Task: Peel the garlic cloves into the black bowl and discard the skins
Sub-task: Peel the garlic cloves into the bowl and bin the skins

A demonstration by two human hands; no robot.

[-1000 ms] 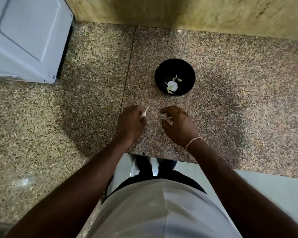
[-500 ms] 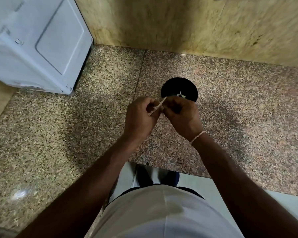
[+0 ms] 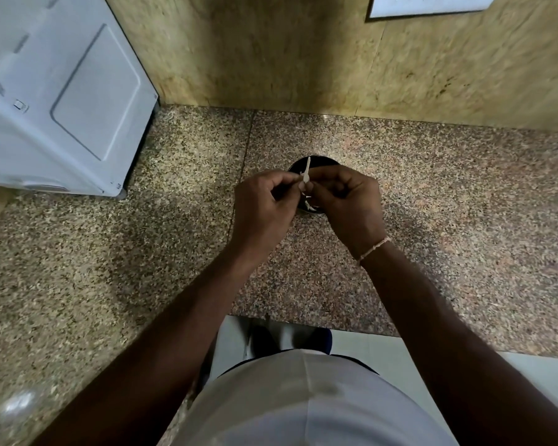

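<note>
- Speckled granite counter [image 3: 432, 204] fills most of the view, with a seam running down it left of centre and a yellowish stone wall [image 3: 271, 59] behind it.
- White appliance [image 3: 55, 101] sits on the counter in the far-left corner, up against the wall. Can't tell what it actually is.
- Corner of a white panel [image 3: 429, 6] shows on the wall at top right, too cut off to read.
- Black bowl [image 3: 316, 162] is on the counter just right of the seam, mostly hidden behind the person's hands. Only its far rim and a bit of the near side peek out.
- A few pale bits [image 3: 309, 205] show in the bowl through the gap between the hands. Could be skins or peeled garlic, hard to say.
- Both hands are raised over the bowl, fingertips meeting in the middle.
- Left hand [image 3: 264, 207] has its fingers curled in and pinches a garlic clove [image 3: 305, 179] at the tips.
- A thin pale strip sticks up from that clove, over the dark of the bowl.
- Right hand [image 3: 348, 201] is also curled, thumb and fingertips pinching the same clove from the other side.
- Right wrist has a thin pale thread band [image 3: 375, 250] on it.
- Near edge of the counter is cut out, and a pale shirt [image 3: 303, 407] shows below it.
</note>
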